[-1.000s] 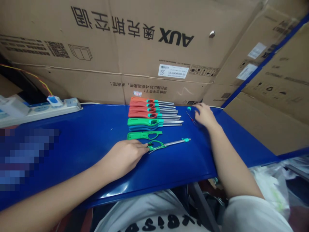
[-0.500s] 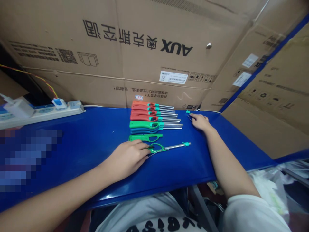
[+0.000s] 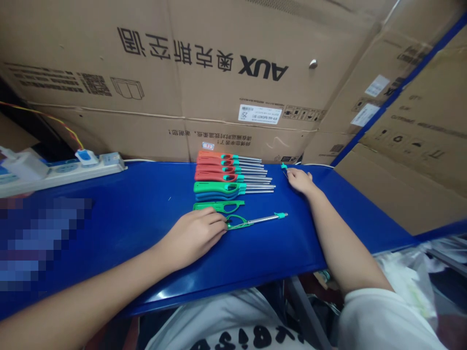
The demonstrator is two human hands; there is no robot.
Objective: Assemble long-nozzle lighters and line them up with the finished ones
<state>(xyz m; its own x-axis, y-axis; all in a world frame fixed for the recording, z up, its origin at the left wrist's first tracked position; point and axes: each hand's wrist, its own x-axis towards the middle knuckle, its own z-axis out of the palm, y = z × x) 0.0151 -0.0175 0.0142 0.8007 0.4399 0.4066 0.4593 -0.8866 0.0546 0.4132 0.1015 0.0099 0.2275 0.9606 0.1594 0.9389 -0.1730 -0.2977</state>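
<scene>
The cardboard boxes (image 3: 219, 73) form a wall behind the work area, directly beyond both hands. The blue bench (image 3: 146, 214) carries everything within reach. A white power strip (image 3: 62, 170) lies well to the left of the left hand.

A row of finished lighters (image 3: 229, 175), orange and green handles aligned with their metal tubes pointing right, lies just beyond the left hand, probably so they stay sorted. A loose green handle shell (image 3: 219, 206) lies between that row and the left hand.

The left hand (image 3: 193, 236) rests on the bench, fingers pressed down on the handle end of the open lighter assembly (image 3: 251, 221), apparently steadying it; its tube extends rightward.

The right hand (image 3: 299, 181), well to the right, pinches a small teal-tipped part (image 3: 283, 166) between closed fingertips.
</scene>
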